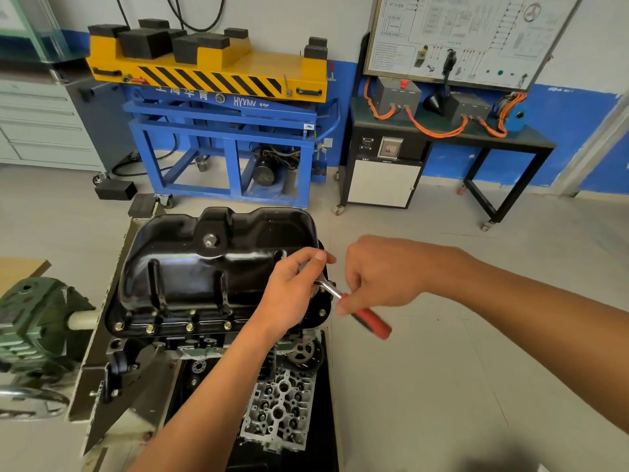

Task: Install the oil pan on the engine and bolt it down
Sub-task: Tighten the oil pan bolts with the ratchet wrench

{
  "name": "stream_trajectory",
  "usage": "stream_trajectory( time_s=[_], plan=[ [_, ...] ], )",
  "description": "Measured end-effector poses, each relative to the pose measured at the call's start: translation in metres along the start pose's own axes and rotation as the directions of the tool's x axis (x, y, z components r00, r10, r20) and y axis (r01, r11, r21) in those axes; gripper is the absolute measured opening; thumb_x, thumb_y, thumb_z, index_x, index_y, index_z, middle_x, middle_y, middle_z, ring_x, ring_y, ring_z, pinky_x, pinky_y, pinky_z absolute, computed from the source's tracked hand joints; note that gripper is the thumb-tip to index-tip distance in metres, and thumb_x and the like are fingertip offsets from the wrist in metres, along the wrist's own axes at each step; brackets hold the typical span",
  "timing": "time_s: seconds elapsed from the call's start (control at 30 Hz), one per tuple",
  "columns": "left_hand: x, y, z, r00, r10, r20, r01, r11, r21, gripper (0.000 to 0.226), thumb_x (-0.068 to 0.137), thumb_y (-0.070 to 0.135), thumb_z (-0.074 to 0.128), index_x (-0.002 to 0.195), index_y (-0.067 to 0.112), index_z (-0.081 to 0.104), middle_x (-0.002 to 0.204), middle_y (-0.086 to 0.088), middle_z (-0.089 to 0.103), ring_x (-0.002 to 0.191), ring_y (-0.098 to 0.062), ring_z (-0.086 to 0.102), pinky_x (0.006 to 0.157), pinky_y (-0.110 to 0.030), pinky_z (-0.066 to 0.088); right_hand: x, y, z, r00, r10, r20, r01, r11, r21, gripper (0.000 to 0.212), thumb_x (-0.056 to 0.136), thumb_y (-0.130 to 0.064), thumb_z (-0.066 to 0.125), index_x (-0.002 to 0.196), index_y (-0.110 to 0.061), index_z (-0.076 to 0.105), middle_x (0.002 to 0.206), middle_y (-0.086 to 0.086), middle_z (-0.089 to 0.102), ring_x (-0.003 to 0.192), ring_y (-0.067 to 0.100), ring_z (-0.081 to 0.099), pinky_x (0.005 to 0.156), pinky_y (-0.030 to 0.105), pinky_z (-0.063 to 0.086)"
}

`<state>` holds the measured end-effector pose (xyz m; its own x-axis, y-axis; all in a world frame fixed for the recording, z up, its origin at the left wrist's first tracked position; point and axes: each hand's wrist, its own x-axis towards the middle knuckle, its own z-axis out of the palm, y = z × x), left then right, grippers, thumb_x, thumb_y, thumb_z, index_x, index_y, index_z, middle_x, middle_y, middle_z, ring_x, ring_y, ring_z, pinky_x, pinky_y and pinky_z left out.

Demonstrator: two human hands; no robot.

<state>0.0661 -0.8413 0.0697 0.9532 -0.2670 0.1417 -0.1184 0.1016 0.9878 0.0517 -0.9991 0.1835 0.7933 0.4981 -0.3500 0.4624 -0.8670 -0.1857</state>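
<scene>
Glossy black stamped-steel oil pan (211, 267) sat seated on the upturned dark metal engine (204, 345), flange down, silver drain plug (210, 240) on its far upper face. Brass-coloured flange bolts (190, 327) showed along the pan's near edge, plus one at its near-right corner. So the step in hand read as bolt-down, not placement.

Left hand (289, 291) was at the pan's right flange, fingers curled over the chrome head of the red-handled ratchet wrench (371, 321), apparently steadying it on a bolt. Socket and bolt were hidden under the hand. Right hand (381, 270) was just right of the pan, fingers closed round the ratchet where the chrome shank meets the red grip, with most of the grip sticking out past the hand.

Judged: partway through tightening the right-side bolts. The pan's far and left flanges couldn't be checked from this view. Next move likely called for swinging the handle with the right hand while the left held the head square on the bolt — then stepping to the next bolt along the pan's flange.
</scene>
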Motion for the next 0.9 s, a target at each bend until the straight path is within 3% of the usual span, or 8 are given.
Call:
stream_trajectory(
  time_s=[0.1, 0.2, 0.3, 0.37, 0.53, 0.7, 0.8, 0.9],
  plan=[
    [-0.002, 0.002, 0.002, 0.998, 0.040, 0.050, -0.037, 0.998, -0.053, 0.035, 0.105, 0.016, 0.048, 0.081, 0.025, 0.072, 0.069, -0.011, 0.053, 0.064, -0.024, 0.046, 0.062, -0.030, 0.041, 0.005, -0.020, 0.008, 0.996, -0.074, 0.043, 0.071, 0.995, 0.075, 0.051, 0.094, -0.041, 0.065, 0.060, -0.003, 0.068, 0.042, -0.006, 0.044, 0.041, 0.010, 0.041, 0.047, 0.015, 0.034],
    [-0.002, 0.003, 0.001, 0.996, 0.031, 0.081, -0.023, 0.995, -0.101, 0.033, 0.100, 0.015, 0.048, 0.081, 0.025, 0.074, 0.075, 0.004, 0.067, 0.068, -0.006, 0.059, 0.065, -0.018, 0.048, 0.010, -0.034, 0.015, 0.996, -0.088, 0.026, 0.083, 0.984, 0.157, 0.046, 0.098, -0.029, 0.061, 0.055, -0.012, 0.065, 0.040, -0.011, 0.049, 0.042, -0.002, 0.050, 0.051, 0.008, 0.036],
    [0.002, 0.002, 0.000, 0.993, -0.019, 0.115, 0.040, 0.983, -0.179, 0.042, 0.103, 0.003, 0.042, 0.081, 0.019, 0.074, 0.077, 0.001, 0.069, 0.070, -0.009, 0.063, 0.067, -0.022, 0.051, 0.012, -0.043, 0.020, 0.994, -0.109, -0.011, 0.109, 0.979, 0.171, 0.044, 0.100, -0.029, 0.057, 0.058, -0.018, 0.066, 0.046, -0.013, 0.051, 0.050, -0.008, 0.052, 0.056, 0.009, 0.034],
    [0.003, 0.003, -0.001, 0.993, -0.031, 0.116, 0.054, 0.978, -0.203, 0.039, 0.103, 0.004, 0.042, 0.083, 0.015, 0.073, 0.082, -0.007, 0.068, 0.076, -0.017, 0.062, 0.074, -0.030, 0.050, 0.012, -0.045, 0.021, 0.993, -0.116, -0.031, 0.120, 0.976, 0.179, 0.047, 0.097, -0.035, 0.062, 0.051, -0.028, 0.056, 0.043, -0.011, 0.047, 0.054, -0.001, 0.054, 0.057, 0.012, 0.035],
    [0.003, 0.005, -0.003, 0.995, -0.050, 0.084, 0.056, 0.996, -0.075, 0.026, 0.101, 0.013, 0.043, 0.102, 0.000, 0.066, 0.091, -0.020, 0.062, 0.084, -0.028, 0.057, 0.075, -0.030, 0.048, 0.007, -0.034, 0.013, 0.994, -0.049, 0.099, 0.042, 0.996, 0.073, 0.058, 0.088, -0.047, 0.069, 0.047, -0.014, 0.046, 0.042, -0.005, 0.036, 0.038, 0.011, 0.032, 0.043, 0.018, 0.028],
    [0.001, 0.003, -0.001, 0.989, -0.108, 0.101, 0.117, 0.990, -0.084, 0.031, 0.106, 0.011, 0.037, 0.103, 0.007, 0.068, 0.060, -0.003, 0.046, 0.055, -0.012, 0.041, 0.054, -0.019, 0.034, 0.005, -0.015, 0.001, 0.973, 0.078, 0.217, -0.056, 0.993, -0.107, 0.047, 0.084, -0.047, 0.074, 0.053, -0.016, 0.056, 0.044, -0.008, 0.047, 0.039, 0.007, 0.039, 0.043, 0.016, 0.034],
    [0.001, 0.000, -0.003, 0.987, -0.118, 0.104, 0.125, 0.991, -0.057, 0.033, 0.107, 0.014, 0.037, 0.106, 0.012, 0.070, 0.055, 0.006, 0.041, 0.050, -0.008, 0.033, 0.050, -0.020, 0.027, 0.006, -0.007, -0.005, 0.978, 0.176, 0.116, -0.145, 0.961, -0.234, 0.042, 0.083, -0.042, 0.075, 0.052, -0.019, 0.057, 0.043, -0.010, 0.058, 0.050, 0.007, 0.053, 0.049, 0.023, 0.042],
    [0.003, -0.001, -0.006, 0.986, -0.118, 0.120, 0.124, 0.991, -0.047, 0.032, 0.106, 0.022, 0.039, 0.116, 0.017, 0.070, 0.056, 0.004, 0.036, 0.051, -0.011, 0.029, 0.053, -0.027, 0.023, 0.009, -0.003, -0.007, 0.973, 0.183, -0.141, -0.219, 0.924, -0.313, 0.037, 0.087, -0.032, 0.072, 0.060, -0.023, 0.050, 0.059, -0.003, 0.058, 0.056, 0.014, 0.053, 0.050, 0.029, 0.041]
  ],
)
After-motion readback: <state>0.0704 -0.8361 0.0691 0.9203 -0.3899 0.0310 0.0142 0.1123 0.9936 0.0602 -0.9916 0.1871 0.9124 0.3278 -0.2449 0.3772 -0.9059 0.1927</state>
